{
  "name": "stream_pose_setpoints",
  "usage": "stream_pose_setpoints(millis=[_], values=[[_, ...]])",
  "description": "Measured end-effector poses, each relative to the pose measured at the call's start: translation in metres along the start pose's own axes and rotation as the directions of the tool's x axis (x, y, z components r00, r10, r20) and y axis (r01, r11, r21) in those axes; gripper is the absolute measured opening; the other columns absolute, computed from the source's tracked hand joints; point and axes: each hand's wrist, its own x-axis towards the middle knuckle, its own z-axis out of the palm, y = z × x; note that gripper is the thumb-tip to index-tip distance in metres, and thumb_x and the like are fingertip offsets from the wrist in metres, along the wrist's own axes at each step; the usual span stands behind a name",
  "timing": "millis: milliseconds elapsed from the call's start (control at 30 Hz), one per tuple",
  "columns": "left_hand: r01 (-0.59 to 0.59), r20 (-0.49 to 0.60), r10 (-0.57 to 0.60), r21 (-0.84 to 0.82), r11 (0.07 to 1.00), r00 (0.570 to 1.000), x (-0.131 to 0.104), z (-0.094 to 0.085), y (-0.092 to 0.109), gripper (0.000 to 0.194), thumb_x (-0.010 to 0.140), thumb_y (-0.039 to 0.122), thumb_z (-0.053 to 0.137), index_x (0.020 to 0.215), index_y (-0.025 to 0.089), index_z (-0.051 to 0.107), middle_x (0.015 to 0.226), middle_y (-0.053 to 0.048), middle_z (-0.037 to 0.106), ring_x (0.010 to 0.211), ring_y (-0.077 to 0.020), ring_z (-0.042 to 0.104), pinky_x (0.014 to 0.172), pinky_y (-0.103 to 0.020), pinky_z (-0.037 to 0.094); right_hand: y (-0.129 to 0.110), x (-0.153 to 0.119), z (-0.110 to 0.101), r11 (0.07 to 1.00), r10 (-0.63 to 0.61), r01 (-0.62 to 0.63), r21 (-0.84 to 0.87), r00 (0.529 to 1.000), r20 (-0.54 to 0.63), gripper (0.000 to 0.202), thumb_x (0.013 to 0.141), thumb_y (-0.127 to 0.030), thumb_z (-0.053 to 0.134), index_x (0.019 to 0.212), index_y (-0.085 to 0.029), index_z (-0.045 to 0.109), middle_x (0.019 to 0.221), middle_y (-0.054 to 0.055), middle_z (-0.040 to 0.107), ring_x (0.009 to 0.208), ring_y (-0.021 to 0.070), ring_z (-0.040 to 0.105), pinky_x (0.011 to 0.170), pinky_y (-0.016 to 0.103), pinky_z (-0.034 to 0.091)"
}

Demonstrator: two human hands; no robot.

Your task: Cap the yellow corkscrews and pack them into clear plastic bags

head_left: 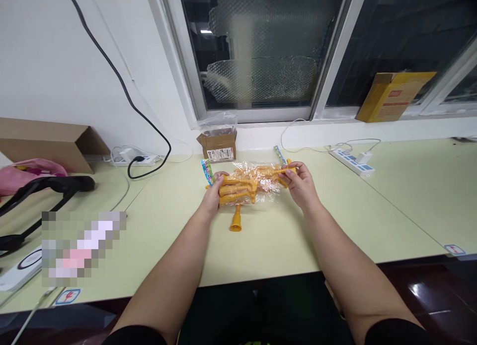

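Note:
In the head view, a crinkled clear plastic bag (pixel 266 183) with several yellow-orange plastic pieces (pixel 238 188) lies between my hands, above the table. My left hand (pixel 213 193) is closed around its left side. With thumb and fingers pinched, my right hand (pixel 301 183) grips a long yellow piece (pixel 280 171) at the right; whether film covers this piece I cannot tell. Colourful header cards show beside the left hand (pixel 207 172) and behind the bag (pixel 279 155). A yellow piece with a flared, horn-like end (pixel 235 223) sticks out below the bag towards me.
An opened small carton (pixel 219 145) stands behind the bag by the wall. Power strips lie right (pixel 352 161) and left (pixel 139 160), with a black cable (pixel 122 84) hanging down. At the left are a large cardboard box (pixel 44 139), a black strap-like frame (pixel 55 186) and a blurred-out object (pixel 85 248).

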Motion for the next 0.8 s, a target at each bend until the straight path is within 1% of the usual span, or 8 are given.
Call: stream_pose_setpoints(millis=[100,233,300,433,533,600,733,800], values=[[-0.025,-0.032,0.026,0.013,1.0,0.999,0.001,-0.001,-0.001,0.043,0.082,0.053,0.075,0.106,0.023,0.056,0.091,-0.001,0.067,0.081,-0.0208,0.071,0.076,-0.035,0.06,-0.003,0.001,0.0,0.99,0.089,-0.087,0.108,0.996,-0.009,0.03,0.077,-0.039,0.078,0.101,-0.03,0.061,0.108,0.003,0.07,0.114,0.0225,0.068,0.099,0.041,0.062],[-0.04,-0.041,0.042,0.049,0.998,0.998,0.001,-0.001,-0.002,0.046,0.082,0.056,0.074,0.109,0.024,0.056,0.092,-0.001,0.067,0.083,-0.0209,0.071,0.077,-0.034,0.06,-0.001,0.003,0.0,0.973,0.131,-0.129,0.193,0.991,0.003,0.028,0.078,-0.033,0.074,0.104,-0.027,0.064,0.108,0.004,0.073,0.119,0.0219,0.069,0.1,0.037,0.063],[-0.04,-0.015,0.041,0.074,0.996,0.999,0.001,0.0,-0.002,0.045,0.083,0.057,0.073,0.109,0.024,0.055,0.092,-0.001,0.067,0.082,-0.0205,0.071,0.076,-0.034,0.06,0.002,0.001,0.002,0.962,0.174,-0.182,0.205,0.983,0.059,0.031,0.078,-0.03,0.076,0.107,-0.026,0.066,0.111,0.005,0.075,0.116,0.0202,0.071,0.101,0.033,0.062],[-0.063,-0.001,0.063,0.113,0.992,0.998,0.0,0.002,-0.003,0.042,0.084,0.057,0.072,0.106,0.024,0.056,0.093,0.0,0.067,0.084,-0.0196,0.07,0.078,-0.033,0.059,0.009,-0.004,0.01,0.933,0.277,-0.309,0.183,0.944,0.181,0.033,0.079,-0.028,0.079,0.11,-0.024,0.068,0.113,0.006,0.077,0.107,0.0177,0.073,0.097,0.03,0.063],[-0.073,-0.009,0.075,0.14,0.987,0.997,0.0,0.002,-0.003,0.043,0.084,0.057,0.072,0.106,0.024,0.057,0.093,0.0,0.069,0.083,-0.0194,0.069,0.078,-0.032,0.058,0.012,-0.005,0.012,0.915,0.322,-0.358,0.184,0.925,0.199,0.024,0.077,-0.024,0.079,0.098,-0.023,0.066,0.1,0.003,0.077,0.093,0.0159,0.075,0.089,0.029,0.065],[-0.086,-0.004,0.087,0.16,0.983,0.996,-0.002,0.003,-0.003,0.043,0.082,0.056,0.074,0.107,0.024,0.058,0.092,0.0,0.07,0.083,-0.0201,0.069,0.079,-0.033,0.057,0.014,-0.003,0.011,0.902,0.351,-0.389,0.187,0.913,0.207,0.022,0.076,-0.02,0.078,0.093,-0.022,0.065,0.097,0.003,0.077,0.09,0.0161,0.074,0.089,0.03,0.066],[-0.095,0.007,0.095,0.163,0.982,0.995,-0.005,0.002,-0.005,0.042,0.08,0.048,0.08,0.109,0.024,0.06,0.09,-0.002,0.07,0.086,-0.0227,0.07,0.081,-0.035,0.057,0.013,0.0,0.009,0.871,0.407,-0.458,0.179,0.875,0.261,0.03,0.077,-0.017,0.073,0.106,-0.021,0.07,0.114,0.007,0.077,0.106,0.0203,0.074,0.095,0.03,0.065],[-0.099,0.028,0.095,0.162,0.982,0.995,-0.007,0.003,-0.005,0.042,0.08,0.046,0.081,0.109,0.023,0.061,0.09,-0.002,0.071,0.088,-0.0236,0.07,0.083,-0.036,0.057,0.012,0.0,0.01,0.861,0.419,-0.472,0.191,0.87,0.26,0.033,0.075,-0.017,0.072,0.108,-0.02,0.071,0.117,0.007,0.077,0.108,0.0204,0.074,0.096,0.029,0.064]])
